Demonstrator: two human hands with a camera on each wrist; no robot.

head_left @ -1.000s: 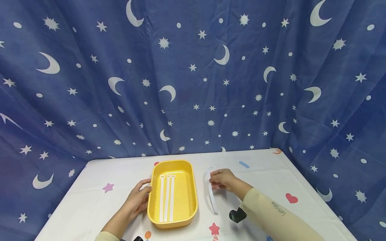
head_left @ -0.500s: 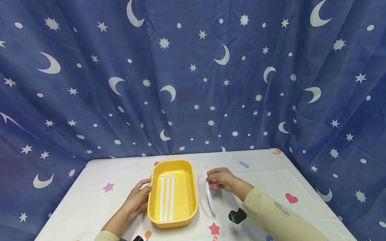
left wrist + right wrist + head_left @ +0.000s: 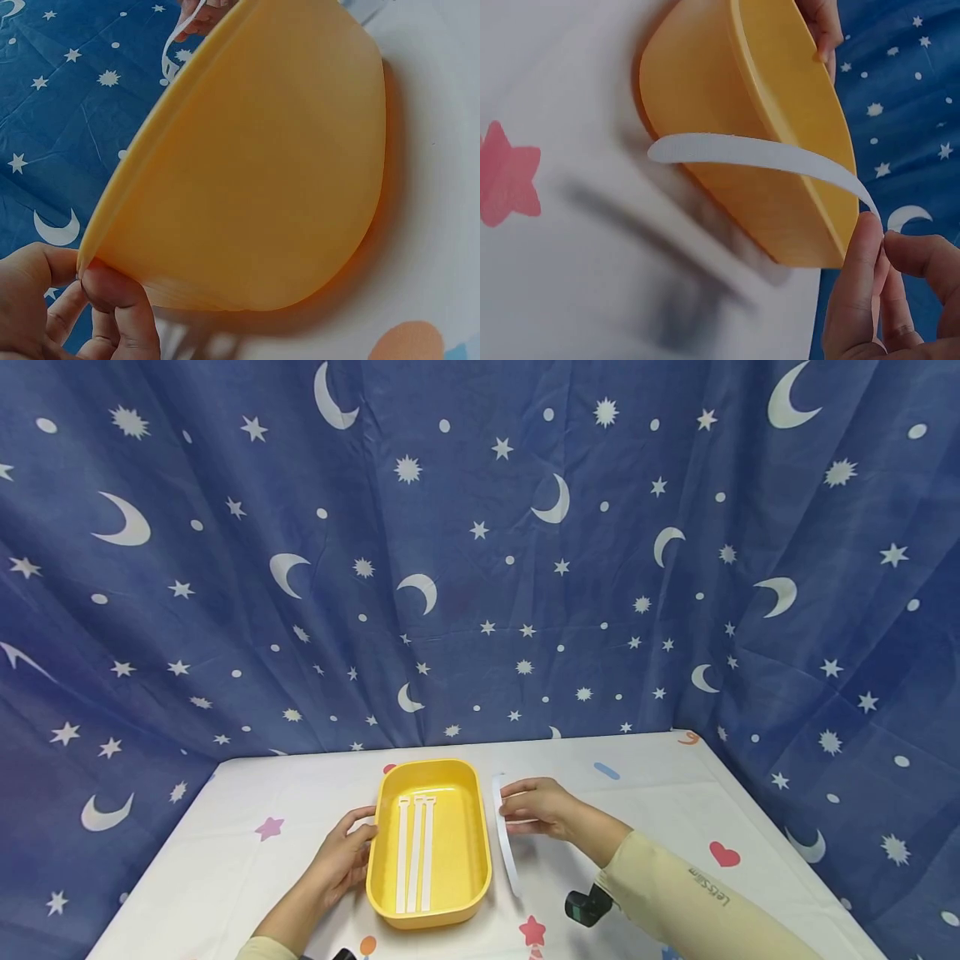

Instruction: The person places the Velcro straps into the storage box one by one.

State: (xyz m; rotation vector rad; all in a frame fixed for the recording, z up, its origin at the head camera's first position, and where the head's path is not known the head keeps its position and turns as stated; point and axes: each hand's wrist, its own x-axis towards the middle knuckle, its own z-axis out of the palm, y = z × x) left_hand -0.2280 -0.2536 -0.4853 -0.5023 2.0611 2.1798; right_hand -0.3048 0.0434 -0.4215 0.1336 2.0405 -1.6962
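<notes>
A yellow plastic tray (image 3: pixel 461 860) sits on the white tablecloth, with three white cable straps (image 3: pixel 416 860) lying lengthwise in its left half, their slotted heads at the far end. My left hand (image 3: pixel 341 864) pinches the tray's left rim between thumb and fingers, clearly seen in the left wrist view on the tray wall (image 3: pixel 247 172). Just off the tray's right side, my right hand (image 3: pixel 543 810) holds another white cable strap (image 3: pixel 507 852) by its upper part. In the right wrist view the strap (image 3: pixel 757 152) bows out from the pinching fingertips, its rounded end hanging free.
A dark wrist device (image 3: pixel 588 906) is worn under the right forearm. The tablecloth (image 3: pixel 637 785) carries printed stars, a heart and other shapes. Behind the table hangs a blue curtain (image 3: pixel 480 585) with moons and stars.
My right hand has moved left, bringing the cable strap close to the tray's right side. The left hand, the tray and the straps inside it stay as they were.
</notes>
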